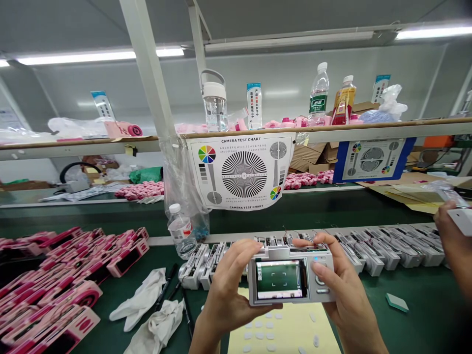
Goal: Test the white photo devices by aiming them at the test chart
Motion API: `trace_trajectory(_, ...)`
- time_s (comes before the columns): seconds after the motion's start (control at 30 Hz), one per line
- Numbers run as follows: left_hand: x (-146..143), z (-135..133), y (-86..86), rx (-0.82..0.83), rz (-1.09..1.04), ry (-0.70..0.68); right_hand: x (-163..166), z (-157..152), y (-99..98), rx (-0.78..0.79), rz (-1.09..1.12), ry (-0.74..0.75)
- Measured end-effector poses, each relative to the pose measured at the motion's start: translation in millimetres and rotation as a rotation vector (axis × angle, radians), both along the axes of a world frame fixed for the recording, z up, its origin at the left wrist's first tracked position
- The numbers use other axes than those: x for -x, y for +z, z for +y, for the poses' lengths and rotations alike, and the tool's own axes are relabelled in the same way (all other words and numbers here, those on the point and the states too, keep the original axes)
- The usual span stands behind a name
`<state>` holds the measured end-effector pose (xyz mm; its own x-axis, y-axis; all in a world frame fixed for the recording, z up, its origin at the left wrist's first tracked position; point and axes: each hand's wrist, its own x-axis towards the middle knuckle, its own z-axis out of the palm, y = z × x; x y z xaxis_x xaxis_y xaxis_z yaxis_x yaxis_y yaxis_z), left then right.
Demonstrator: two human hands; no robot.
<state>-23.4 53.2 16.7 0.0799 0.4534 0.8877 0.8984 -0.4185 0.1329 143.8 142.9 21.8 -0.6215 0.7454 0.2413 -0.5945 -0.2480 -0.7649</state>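
Green tabletop (424, 307): pink camera bodies (55, 280) packed in rows at left, white cloth gloves (142, 300) and black pens (166, 285) just beside them. Silver camera bodies (383, 254) lined up along the far side. Yellow sheet (283, 334) dotted with white oval stickers at near edge; small green-and-white block (397, 302) at right.

The left hand (229, 285) and right hand (341, 287) are raised level with each other, a short way apart, both closed in a two-handed grip, palms turned inward, fingers curled forward, with bare forearms rising from the lower edge of the view.
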Motion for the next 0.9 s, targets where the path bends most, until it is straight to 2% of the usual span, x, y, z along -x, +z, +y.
trace_trajectory(0.67,1.1,0.8,-1.6,0.0,0.002,0.001,-0.5,-0.9,-0.4,0.022,0.019,0.013)
trace_trajectory(0.9,2.2,0.3,-1.1,0.024,-0.024,-0.019,-0.4,-1.1,0.0,0.032,0.094,0.059)
